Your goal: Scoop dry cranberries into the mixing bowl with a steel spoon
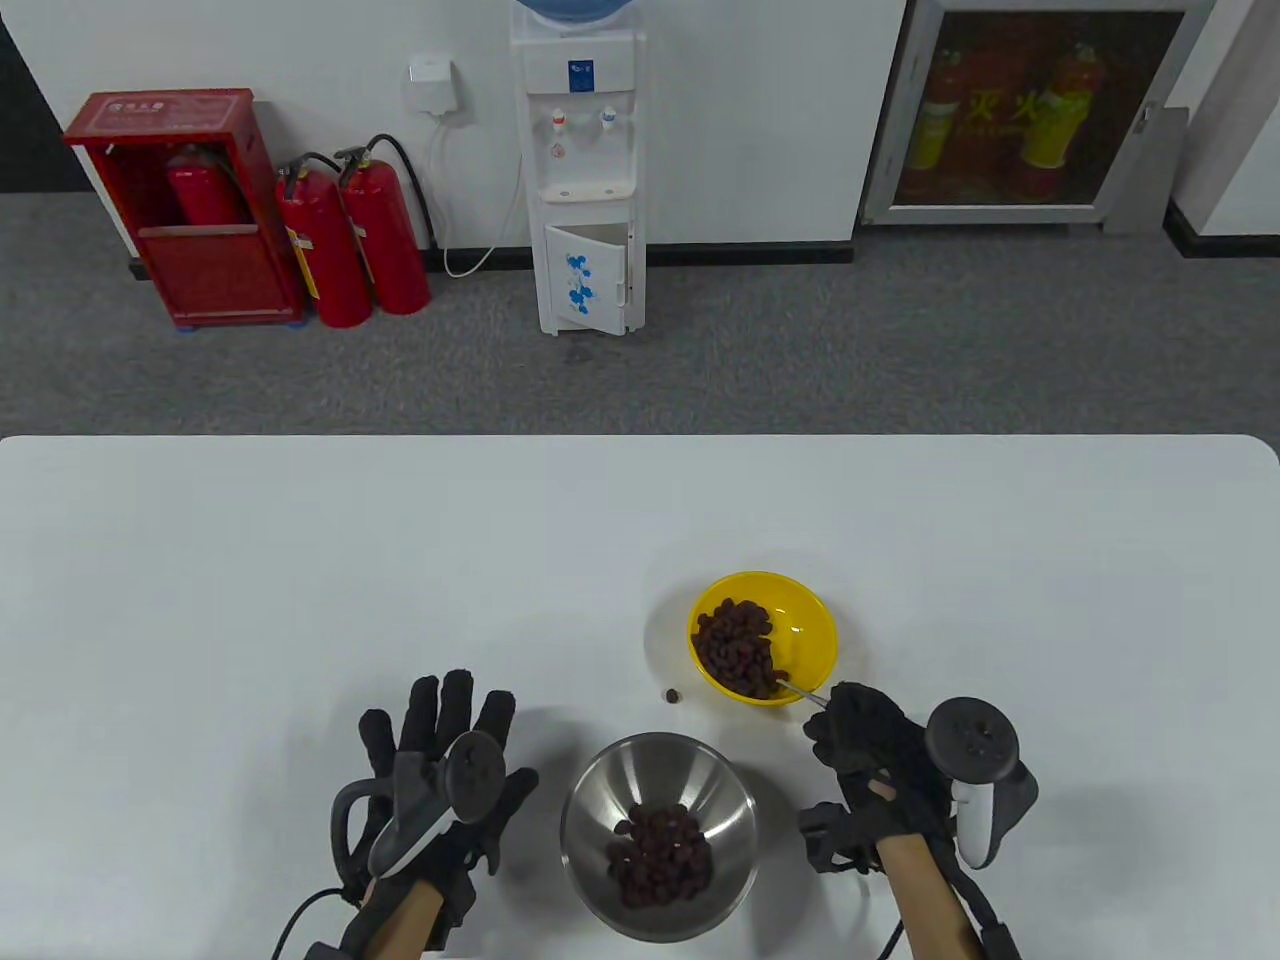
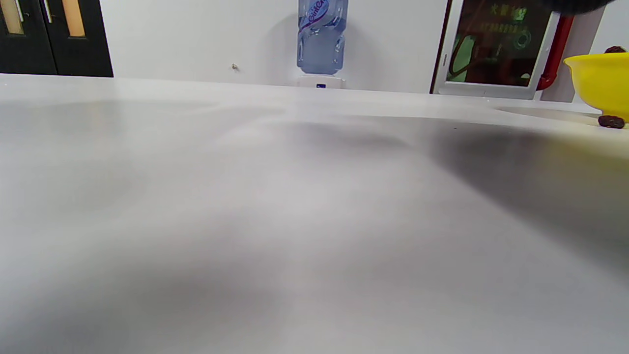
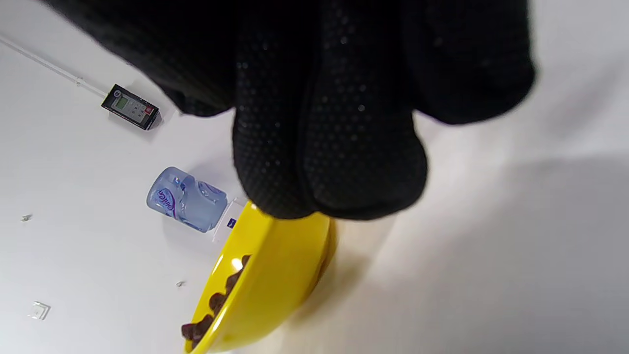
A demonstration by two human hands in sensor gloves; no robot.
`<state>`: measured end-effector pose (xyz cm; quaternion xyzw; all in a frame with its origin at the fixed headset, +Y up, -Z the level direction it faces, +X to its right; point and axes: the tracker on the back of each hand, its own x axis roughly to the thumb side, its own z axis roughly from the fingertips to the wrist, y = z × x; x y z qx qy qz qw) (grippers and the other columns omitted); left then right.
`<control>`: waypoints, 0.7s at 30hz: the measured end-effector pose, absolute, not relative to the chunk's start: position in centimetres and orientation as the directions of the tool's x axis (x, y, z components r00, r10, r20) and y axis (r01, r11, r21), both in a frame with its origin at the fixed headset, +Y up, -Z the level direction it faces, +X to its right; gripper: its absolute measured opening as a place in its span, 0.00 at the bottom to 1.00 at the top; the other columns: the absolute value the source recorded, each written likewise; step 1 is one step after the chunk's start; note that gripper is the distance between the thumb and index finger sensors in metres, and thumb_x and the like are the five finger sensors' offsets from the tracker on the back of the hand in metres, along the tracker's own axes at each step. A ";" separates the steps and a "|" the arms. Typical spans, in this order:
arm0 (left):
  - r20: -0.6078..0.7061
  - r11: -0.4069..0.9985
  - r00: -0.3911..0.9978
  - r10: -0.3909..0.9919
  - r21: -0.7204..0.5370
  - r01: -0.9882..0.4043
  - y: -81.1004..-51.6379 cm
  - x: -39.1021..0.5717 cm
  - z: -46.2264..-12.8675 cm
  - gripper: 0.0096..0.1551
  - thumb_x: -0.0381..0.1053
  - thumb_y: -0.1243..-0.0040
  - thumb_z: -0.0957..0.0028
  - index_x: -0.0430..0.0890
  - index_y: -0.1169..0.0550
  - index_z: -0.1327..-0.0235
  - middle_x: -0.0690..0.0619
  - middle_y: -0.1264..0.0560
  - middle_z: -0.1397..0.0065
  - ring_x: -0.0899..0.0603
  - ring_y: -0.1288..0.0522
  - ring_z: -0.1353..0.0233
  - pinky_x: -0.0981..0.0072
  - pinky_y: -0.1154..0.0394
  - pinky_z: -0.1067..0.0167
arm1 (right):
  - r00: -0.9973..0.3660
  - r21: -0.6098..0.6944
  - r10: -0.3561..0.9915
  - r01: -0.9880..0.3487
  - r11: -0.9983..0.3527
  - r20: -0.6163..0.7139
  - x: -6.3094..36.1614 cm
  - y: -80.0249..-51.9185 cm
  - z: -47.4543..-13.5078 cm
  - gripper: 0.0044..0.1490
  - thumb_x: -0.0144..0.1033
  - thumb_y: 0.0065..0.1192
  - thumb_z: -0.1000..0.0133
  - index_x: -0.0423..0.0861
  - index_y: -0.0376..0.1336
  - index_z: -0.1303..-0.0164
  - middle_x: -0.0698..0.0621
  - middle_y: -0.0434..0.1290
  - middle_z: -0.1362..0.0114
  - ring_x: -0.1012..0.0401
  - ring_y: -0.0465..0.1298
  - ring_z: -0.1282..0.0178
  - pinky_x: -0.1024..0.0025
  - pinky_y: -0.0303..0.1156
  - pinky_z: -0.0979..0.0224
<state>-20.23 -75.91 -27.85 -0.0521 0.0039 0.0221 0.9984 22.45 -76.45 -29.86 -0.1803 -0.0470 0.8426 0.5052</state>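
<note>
A yellow bowl (image 1: pixel 800 610) holds dry cranberries (image 1: pixel 738 645). It also shows in the right wrist view (image 3: pixel 275 285) and at the right edge of the left wrist view (image 2: pixel 597 81). A steel mixing bowl (image 1: pixel 600 800) near the front edge holds a pile of cranberries (image 1: pixel 660 856). My right hand (image 1: pixel 865 745) grips the handle of the steel spoon (image 1: pixel 800 692); the spoon's tip lies in the yellow bowl's cranberries. My left hand (image 1: pixel 440 745) rests flat on the table, fingers spread, left of the steel bowl. One loose cranberry (image 1: pixel 674 695) lies on the table between the bowls.
The white table (image 1: pixel 300 560) stretches wide behind and to the left of the bowls. The loose cranberry also shows in the left wrist view (image 2: pixel 611 121) beside the yellow bowl. Beyond the table are a water dispenser (image 1: pixel 582 170) and fire extinguishers (image 1: pixel 350 240).
</note>
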 end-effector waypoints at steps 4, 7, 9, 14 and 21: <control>-0.011 0.993 0.999 0.045 -0.104 -0.046 -75.9 -20.2 -27.8 0.47 0.79 0.56 0.57 0.72 0.54 0.24 0.59 0.65 0.12 0.41 0.66 0.12 0.26 0.72 0.29 | -0.348 -0.222 0.903 -0.887 -0.404 -0.250 22.6 -77.2 -30.0 0.30 0.44 0.65 0.46 0.38 0.68 0.40 0.56 0.83 0.46 0.57 0.86 0.52 0.57 0.78 0.50; -0.011 0.993 0.999 0.045 -0.105 -0.046 -75.9 -20.2 -27.8 0.47 0.79 0.56 0.57 0.72 0.54 0.24 0.59 0.65 0.12 0.41 0.66 0.12 0.26 0.72 0.29 | -0.311 -0.202 0.915 -0.909 -0.366 -0.258 22.8 -77.6 -30.1 0.30 0.44 0.64 0.45 0.38 0.66 0.39 0.56 0.82 0.45 0.56 0.86 0.51 0.57 0.78 0.49; -0.010 0.993 0.999 0.044 -0.105 -0.045 -75.9 -20.2 -27.8 0.47 0.79 0.56 0.57 0.72 0.54 0.24 0.59 0.65 0.12 0.41 0.66 0.12 0.26 0.72 0.29 | -0.294 -0.203 0.920 -0.915 -0.349 -0.259 22.7 -77.8 -30.2 0.30 0.43 0.63 0.45 0.38 0.66 0.38 0.56 0.82 0.45 0.56 0.86 0.50 0.57 0.78 0.48; -0.011 0.993 0.999 0.044 -0.106 -0.045 -75.9 -20.2 -27.8 0.47 0.79 0.56 0.57 0.72 0.54 0.24 0.59 0.65 0.12 0.41 0.66 0.12 0.26 0.72 0.29 | -0.283 -0.206 0.923 -0.918 -0.339 -0.260 22.5 -78.1 -30.1 0.30 0.42 0.62 0.45 0.38 0.66 0.38 0.55 0.81 0.44 0.56 0.86 0.49 0.57 0.78 0.47; -0.010 0.993 0.999 0.045 -0.105 -0.045 -75.9 -20.2 -27.8 0.47 0.79 0.56 0.57 0.72 0.54 0.24 0.59 0.65 0.12 0.41 0.66 0.12 0.26 0.72 0.29 | -0.202 -0.223 0.938 -0.937 -0.269 -0.281 22.8 -78.7 -30.2 0.30 0.42 0.62 0.45 0.38 0.66 0.38 0.55 0.81 0.44 0.56 0.85 0.49 0.57 0.78 0.47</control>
